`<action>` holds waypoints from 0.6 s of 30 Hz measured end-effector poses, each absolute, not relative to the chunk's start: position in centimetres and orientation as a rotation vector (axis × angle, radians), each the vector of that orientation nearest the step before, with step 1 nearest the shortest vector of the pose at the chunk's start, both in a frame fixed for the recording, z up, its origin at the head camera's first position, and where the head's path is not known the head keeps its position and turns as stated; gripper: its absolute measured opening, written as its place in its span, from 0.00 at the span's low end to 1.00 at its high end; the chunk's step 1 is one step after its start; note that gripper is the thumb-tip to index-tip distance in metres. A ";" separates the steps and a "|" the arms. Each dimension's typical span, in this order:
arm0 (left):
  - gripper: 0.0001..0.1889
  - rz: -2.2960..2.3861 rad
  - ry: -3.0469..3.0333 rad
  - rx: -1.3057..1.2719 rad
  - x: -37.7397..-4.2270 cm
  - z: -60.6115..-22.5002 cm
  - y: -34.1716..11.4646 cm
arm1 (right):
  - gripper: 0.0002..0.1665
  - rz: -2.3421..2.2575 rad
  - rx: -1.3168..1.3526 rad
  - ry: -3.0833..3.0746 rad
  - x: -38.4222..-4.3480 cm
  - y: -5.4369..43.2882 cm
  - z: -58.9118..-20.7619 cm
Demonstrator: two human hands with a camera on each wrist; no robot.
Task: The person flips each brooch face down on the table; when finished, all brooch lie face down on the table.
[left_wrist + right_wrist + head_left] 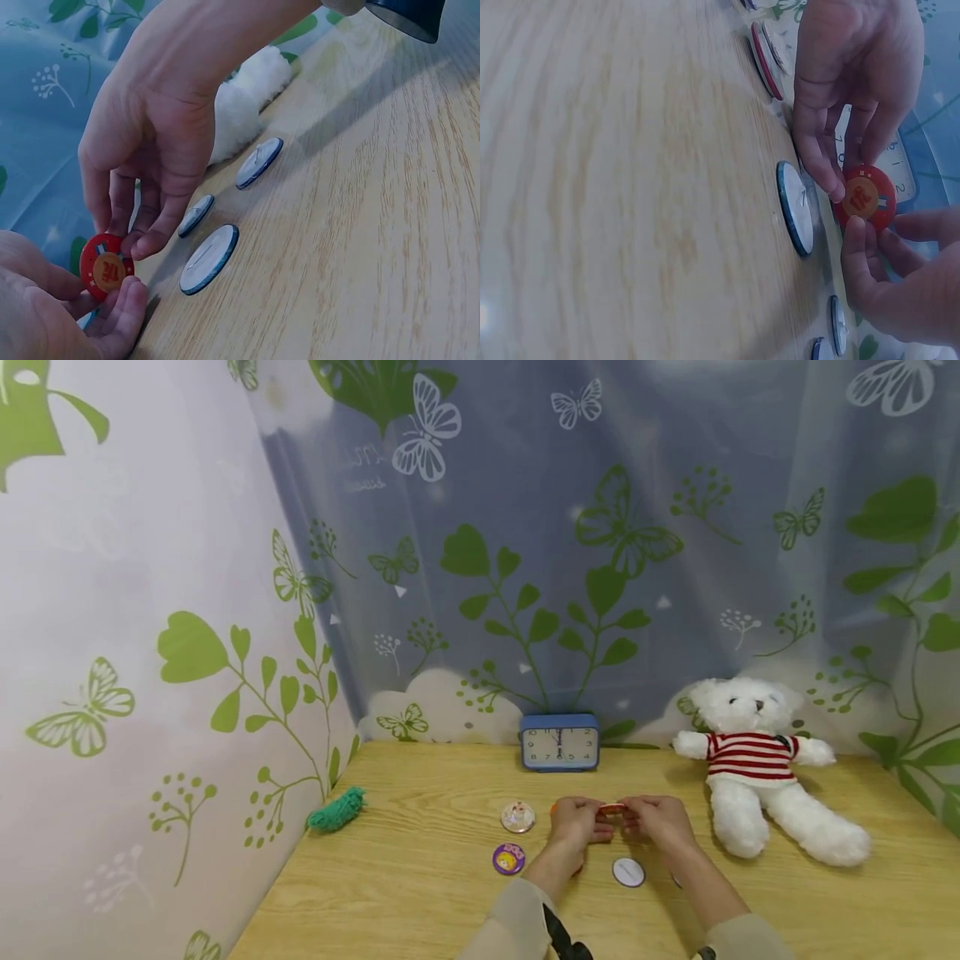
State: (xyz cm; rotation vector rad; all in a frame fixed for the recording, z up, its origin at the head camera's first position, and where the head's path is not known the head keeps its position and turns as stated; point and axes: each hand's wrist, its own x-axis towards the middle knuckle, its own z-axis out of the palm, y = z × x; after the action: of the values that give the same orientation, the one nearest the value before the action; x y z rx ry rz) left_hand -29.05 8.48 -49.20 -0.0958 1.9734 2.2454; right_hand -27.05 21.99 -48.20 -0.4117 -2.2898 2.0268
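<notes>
Between the two hands is a round red button badge (611, 808) with a gold centre, raised over the table. My left hand (576, 828) pinches one side of it, and my right hand (662, 822) pinches the opposite side. Both wrist views show the red badge (95, 268) (870, 196) with its printed front. Below the hands, a badge (628, 872) lies with its white pin back up. The left wrist view shows a teal-edged badge (210, 259) and two more, pin backs up. Left of the hands lie a pale picture badge (517, 817) and a purple bear badge (508, 858).
A blue alarm clock (560, 742) stands at the back of the wooden table (420, 893). To the right sits a white teddy bear (752, 768) in a red-striped shirt. Green yarn (337, 810) lies at the left edge. A patterned curtain (495, 485) hangs behind.
</notes>
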 end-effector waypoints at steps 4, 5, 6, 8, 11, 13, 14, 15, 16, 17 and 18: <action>0.09 2.221 1.985 -0.102 -29.0 -49.2 8.6 | 0.21 2.037 -0.423 -2.267 -26.9 22.0 -48.2; 0.08 2.215 1.990 -0.098 -29.0 -49.2 8.6 | 0.21 2.038 -0.427 -2.271 -26.8 22.0 -48.2; 0.08 2.211 1.989 -0.099 -29.0 -49.3 8.6 | 0.21 2.040 -0.430 -2.277 -26.8 22.1 -48.2; 0.08 2.208 1.989 -0.098 -29.0 -49.3 8.6 | 0.21 2.049 -0.426 -2.286 -26.7 22.2 -48.3; 0.07 2.188 2.008 -0.078 -28.9 -49.4 8.6 | 0.20 2.065 -0.414 -2.291 -26.7 22.3 -48.5; 0.07 2.175 2.015 -0.075 -28.9 -49.3 8.6 | 0.19 2.067 -0.390 -2.289 -26.7 22.3 -48.6; 0.07 2.169 2.021 -0.073 -28.9 -49.3 8.6 | 0.19 2.065 -0.379 -2.285 -26.7 22.3 -48.6; 0.08 2.159 2.034 -0.064 -28.9 -49.2 8.6 | 0.18 2.062 -0.370 -2.280 -26.7 22.3 -48.7; 0.09 2.154 2.036 -0.067 -28.9 -49.2 8.6 | 0.18 2.057 -0.362 -2.276 -26.7 22.3 -48.7; 0.11 2.146 2.046 -0.063 -28.9 -49.2 8.6 | 0.18 2.052 -0.354 -2.276 -26.8 22.3 -48.7; 0.11 2.141 2.051 -0.064 -28.9 -49.1 8.6 | 0.17 2.048 -0.350 -2.276 -26.8 22.3 -48.7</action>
State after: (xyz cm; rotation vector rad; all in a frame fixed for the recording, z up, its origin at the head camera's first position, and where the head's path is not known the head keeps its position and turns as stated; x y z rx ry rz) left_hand -28.85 8.57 -49.15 -0.0644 2.0513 2.1410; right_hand -26.77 22.28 -48.75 -0.3498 -2.2765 2.0475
